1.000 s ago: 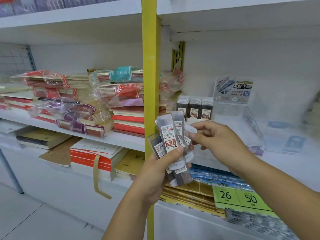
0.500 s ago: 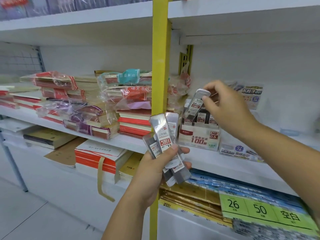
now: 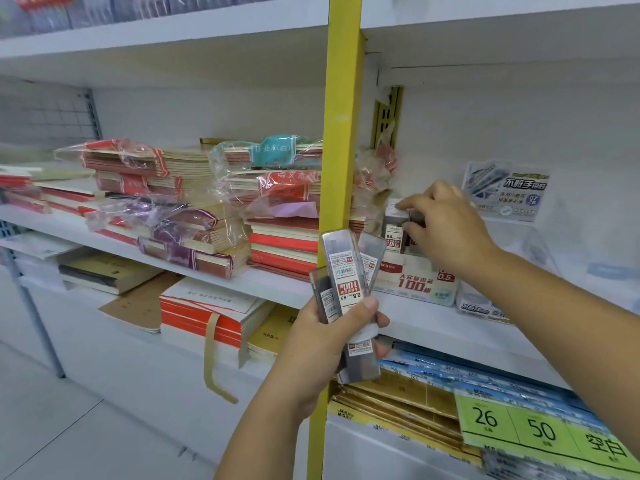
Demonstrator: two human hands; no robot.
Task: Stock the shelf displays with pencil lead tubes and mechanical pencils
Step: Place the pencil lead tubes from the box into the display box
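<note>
Now: lead tubes (image 3: 343, 268) gripped fanned in left hand (image 3: 322, 344), axes near upright, labels inverted.
Right hand (image 3: 446, 226) pinches one tube (image 3: 394, 223) standing upright in display box (image 3: 412, 282).

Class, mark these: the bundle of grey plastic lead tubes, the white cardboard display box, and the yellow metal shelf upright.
Bundle of grey plastic lead tubes (image 3: 342, 268): head view, middle tube's label.
White cardboard display box (image 3: 412, 284): head view, printed front panel.
Yellow metal shelf upright (image 3: 344, 133): head view, front face.

left hand (image 3: 322, 344) raised, grips lead tubes (image 3: 343, 268) | right hand (image 3: 446, 226) extended, pinches tube (image 3: 393, 233)
</note>
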